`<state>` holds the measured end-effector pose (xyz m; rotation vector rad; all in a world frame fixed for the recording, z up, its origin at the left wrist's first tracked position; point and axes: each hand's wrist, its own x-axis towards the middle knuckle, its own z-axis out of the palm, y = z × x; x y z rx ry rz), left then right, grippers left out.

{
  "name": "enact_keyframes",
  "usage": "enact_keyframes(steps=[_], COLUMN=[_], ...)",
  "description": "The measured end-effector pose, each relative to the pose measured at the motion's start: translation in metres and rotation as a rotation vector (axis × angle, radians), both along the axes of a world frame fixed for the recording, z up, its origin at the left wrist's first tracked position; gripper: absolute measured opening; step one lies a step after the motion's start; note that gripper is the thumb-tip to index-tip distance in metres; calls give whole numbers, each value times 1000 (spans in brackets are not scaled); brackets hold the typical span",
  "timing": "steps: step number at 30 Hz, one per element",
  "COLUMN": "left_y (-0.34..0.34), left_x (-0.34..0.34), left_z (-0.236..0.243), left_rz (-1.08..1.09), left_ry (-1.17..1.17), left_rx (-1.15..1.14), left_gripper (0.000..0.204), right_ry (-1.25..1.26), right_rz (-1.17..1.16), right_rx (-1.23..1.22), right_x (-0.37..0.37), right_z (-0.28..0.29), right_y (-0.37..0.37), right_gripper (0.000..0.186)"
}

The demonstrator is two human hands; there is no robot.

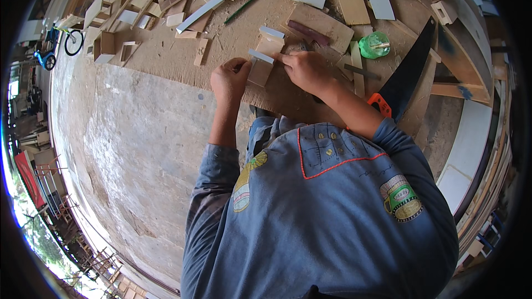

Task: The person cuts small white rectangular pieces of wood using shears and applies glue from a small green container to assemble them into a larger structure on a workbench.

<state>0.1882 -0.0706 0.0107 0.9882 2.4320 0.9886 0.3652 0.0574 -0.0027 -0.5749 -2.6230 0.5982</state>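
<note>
A small brown wooden board [259,73] lies near the bench's front edge, with a short white-faced strip [261,56] across its middle and another white-faced piece [272,32] at its far end. My left hand [229,80] is closed at the board's left side, fingertips pinched together; whatever they hold is hidden. From the right, my right hand [306,70] reaches in with curled fingers, its fingertips at the right end of the middle strip and the board's edge.
Wood offcuts [354,3] and sticks cover the wooden bench [172,66]. To the right are a green plastic container [374,45], a dark flat bar [362,72] and a handsaw [411,72] with an orange handle. A green pencil-like stick [240,10] lies farther back.
</note>
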Motion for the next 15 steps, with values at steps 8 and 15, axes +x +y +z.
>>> enact_keyframes(steps=[8, 15], left_y=[0, -1], left_x=[2, 2], left_z=[1, -3], left_rz=[11, 11], left_ry=[8, 29], left_rx=[-6, 29], left_gripper=[26, 24], right_ry=[13, 5], right_rz=[6, -4], right_rx=[-2, -5], right_x=[0, -1], right_z=[2, 2], right_y=[0, 0], right_gripper=[31, 31])
